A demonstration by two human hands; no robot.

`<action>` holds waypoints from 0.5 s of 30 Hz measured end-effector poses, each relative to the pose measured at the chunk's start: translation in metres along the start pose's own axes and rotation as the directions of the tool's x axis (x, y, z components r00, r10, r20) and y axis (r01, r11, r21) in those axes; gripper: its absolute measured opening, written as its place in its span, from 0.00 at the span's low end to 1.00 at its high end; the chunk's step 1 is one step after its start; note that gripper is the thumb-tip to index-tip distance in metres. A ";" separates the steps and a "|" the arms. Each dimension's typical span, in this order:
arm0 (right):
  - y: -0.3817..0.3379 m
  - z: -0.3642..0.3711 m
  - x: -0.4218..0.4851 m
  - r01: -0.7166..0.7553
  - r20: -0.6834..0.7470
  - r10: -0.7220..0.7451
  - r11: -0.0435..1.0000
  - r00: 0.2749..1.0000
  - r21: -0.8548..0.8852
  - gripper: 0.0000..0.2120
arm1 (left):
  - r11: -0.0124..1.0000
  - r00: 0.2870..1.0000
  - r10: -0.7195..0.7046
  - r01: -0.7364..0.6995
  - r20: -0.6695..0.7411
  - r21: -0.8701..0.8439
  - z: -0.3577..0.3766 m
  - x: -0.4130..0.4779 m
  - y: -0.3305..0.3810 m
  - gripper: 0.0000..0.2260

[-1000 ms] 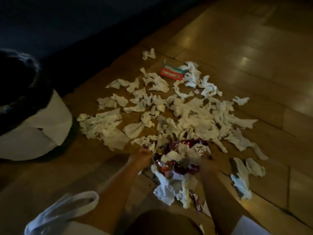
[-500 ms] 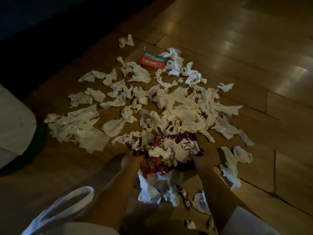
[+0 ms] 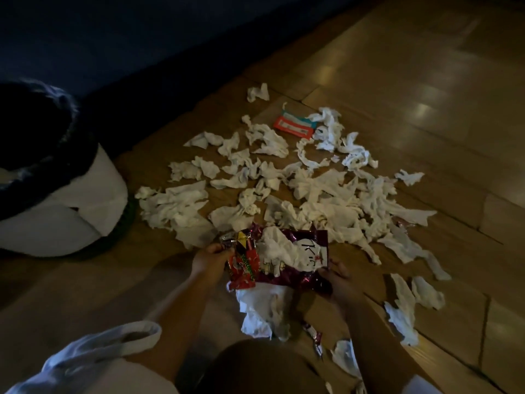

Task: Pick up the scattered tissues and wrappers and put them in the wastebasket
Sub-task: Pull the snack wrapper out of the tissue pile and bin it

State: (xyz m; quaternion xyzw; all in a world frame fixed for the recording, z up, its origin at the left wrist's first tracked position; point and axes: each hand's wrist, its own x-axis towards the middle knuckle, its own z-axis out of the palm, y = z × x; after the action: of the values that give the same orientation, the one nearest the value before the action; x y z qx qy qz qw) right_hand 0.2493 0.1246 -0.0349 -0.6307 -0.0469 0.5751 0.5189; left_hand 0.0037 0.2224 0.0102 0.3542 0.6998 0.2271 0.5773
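Between my two hands I hold a bundle of shiny red and maroon wrappers (image 3: pixel 287 275) with crumpled white tissue on top and more tissue (image 3: pixel 262 311) hanging beneath. My left hand (image 3: pixel 208 258) grips its left edge and my right hand (image 3: pixel 339 280) grips its right edge, just above the floor. Several white tissues (image 3: pixel 318 191) lie scattered over the wooden floor beyond the bundle. A red and teal packet (image 3: pixel 295 125) lies flat at the far side. The wastebasket (image 3: pixel 59 217), white with a dark liner, stands at the left.
Loose tissues (image 3: pixel 406 305) lie to the right of my right hand, and small scraps (image 3: pixel 345 358) lie near my knee. A dark wall runs along the far left. Bare wooden floor stretches to the right and back.
The bundle has risen slightly off the floor between my hands. The view has swung left, bringing the wastebasket back into sight.
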 end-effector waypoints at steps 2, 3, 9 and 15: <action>0.000 0.007 -0.004 0.028 0.040 -0.030 0.999 0.999 0.030 0.22 | 1.000 0.999 0.018 -0.017 -0.041 0.015 -0.016 -0.007 0.004 0.07; -0.001 0.013 -0.008 0.040 0.059 -0.041 0.999 0.997 0.029 0.22 | 0.999 0.998 0.030 -0.029 -0.063 0.020 -0.025 -0.012 0.008 0.07; -0.010 0.058 -0.018 0.071 0.140 -0.076 0.997 0.987 0.040 0.22 | 0.997 0.982 0.067 -0.071 -0.178 -0.012 -0.078 -0.030 0.030 0.16; -0.034 0.119 -0.035 0.120 0.202 -0.132 0.990 0.970 0.072 0.22 | 0.987 0.996 0.013 -0.027 -0.090 -0.156 -0.121 -0.052 0.064 0.15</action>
State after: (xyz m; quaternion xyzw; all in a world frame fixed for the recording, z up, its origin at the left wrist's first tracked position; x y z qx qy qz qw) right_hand 0.1639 0.1884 0.0367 -0.5479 -0.1235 0.6043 0.5652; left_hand -0.0946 0.2351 0.1180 0.3044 0.7012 0.3028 0.5692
